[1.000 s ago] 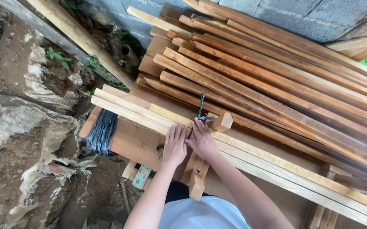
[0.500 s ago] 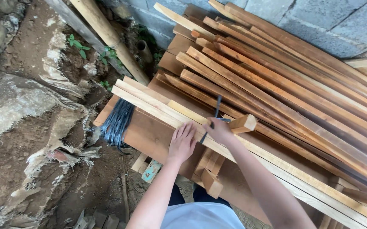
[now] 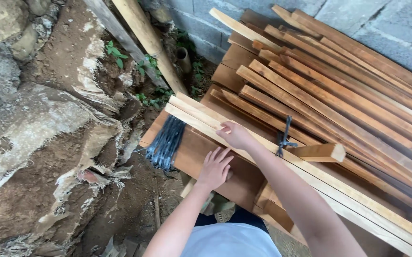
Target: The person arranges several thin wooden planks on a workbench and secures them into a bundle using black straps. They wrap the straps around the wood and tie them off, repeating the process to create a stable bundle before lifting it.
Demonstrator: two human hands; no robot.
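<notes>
- The right hand (image 3: 234,134) lies on the pale long planks (image 3: 263,147) near their left end, with fingers bent over the top plank; if it really grips the wood, I cannot tell.
- The left hand (image 3: 214,167) is flat and open, fingers spread, pressing on the brown board (image 3: 201,157) just below the planks, and it holds nothing.
- A bundle of dark wires (image 3: 166,142) hangs over the board edge, just left of the left hand.
- A dark metal clamp (image 3: 283,138) stands near the right forearm, beside a short wood block (image 3: 320,152).
- Behind the planks lies a pile of reddish slats (image 3: 349,95), which closes the far side.
- To the left, past the plank ends, the ground drops to earth and rock (image 3: 39,143).
</notes>
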